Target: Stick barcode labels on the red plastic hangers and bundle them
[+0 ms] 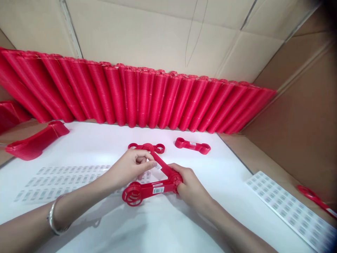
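My left hand (133, 166) pinches the upper end of a flat red plastic piece (163, 167) that slants across the middle of the white table (223, 175). My right hand (187, 184) grips the ring ends of that piece together with a second red piece (147, 191), which carries a white barcode label and lies nearer me. Another red piece (146, 147) rests just behind my left hand. One more labelled red piece (192, 145) lies farther right, apart from both hands.
A long row of stacked red pieces (137, 95) leans against the cardboard back wall (158, 31). A loose stack (37, 140) lies at the left. Sheets of barcode labels lie at the left (60, 181) and the right (292, 211). A red piece (314, 200) sits at the right edge.
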Tool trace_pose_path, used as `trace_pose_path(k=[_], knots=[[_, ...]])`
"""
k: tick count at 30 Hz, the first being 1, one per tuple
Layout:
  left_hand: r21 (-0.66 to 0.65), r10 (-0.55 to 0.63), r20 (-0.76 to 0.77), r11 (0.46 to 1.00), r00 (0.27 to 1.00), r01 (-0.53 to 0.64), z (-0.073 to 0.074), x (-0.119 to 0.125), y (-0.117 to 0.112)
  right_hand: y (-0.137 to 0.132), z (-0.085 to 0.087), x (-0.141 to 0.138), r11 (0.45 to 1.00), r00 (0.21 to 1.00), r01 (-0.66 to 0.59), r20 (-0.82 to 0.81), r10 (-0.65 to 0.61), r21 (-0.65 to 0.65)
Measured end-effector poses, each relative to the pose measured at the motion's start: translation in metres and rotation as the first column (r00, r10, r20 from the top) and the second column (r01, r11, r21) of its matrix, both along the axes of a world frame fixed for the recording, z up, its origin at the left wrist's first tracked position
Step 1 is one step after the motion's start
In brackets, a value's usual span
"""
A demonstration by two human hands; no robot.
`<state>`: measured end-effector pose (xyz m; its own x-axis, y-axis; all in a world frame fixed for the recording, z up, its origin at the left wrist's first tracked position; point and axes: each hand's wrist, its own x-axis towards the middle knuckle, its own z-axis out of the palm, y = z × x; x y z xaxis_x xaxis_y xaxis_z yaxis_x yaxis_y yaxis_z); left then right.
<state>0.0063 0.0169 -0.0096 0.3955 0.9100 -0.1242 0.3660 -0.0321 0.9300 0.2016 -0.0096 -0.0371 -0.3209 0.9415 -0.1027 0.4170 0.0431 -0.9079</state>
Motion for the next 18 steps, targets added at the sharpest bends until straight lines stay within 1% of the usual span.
trace_pose_path(k=[3,5,11,18], knots=[[-0.031,0.004,0.01,1.0,1.0,-0.004,0.0,0.0045,-0.0017,-0.0029,0.0061,-0.0023,1.0,1.0,-0.004,0.007,0.004,0.029],[-0.033,0.014,0.012,0.999,1.0,-0.013,-0.0016,0.006,-0.0015,-0.004,0.0079,-0.003,1.0,1.0,-0.015,0.004,0.015,0.027],[-0.033,0.006,0.019,0.999,1.0,-0.005,-0.0087,0.0058,-0.0001,-0.0066,0.0077,-0.0037,1.0,1.0,-0.005,-0.024,0.005,-0.004],[-0.043,0.023,-0.005,0.999,1.0,-0.023,-0.0096,0.0072,-0.0008,-0.0089,0.01,-0.0041,1.0,0.998,-0.005,-0.061,0.004,-0.028]])
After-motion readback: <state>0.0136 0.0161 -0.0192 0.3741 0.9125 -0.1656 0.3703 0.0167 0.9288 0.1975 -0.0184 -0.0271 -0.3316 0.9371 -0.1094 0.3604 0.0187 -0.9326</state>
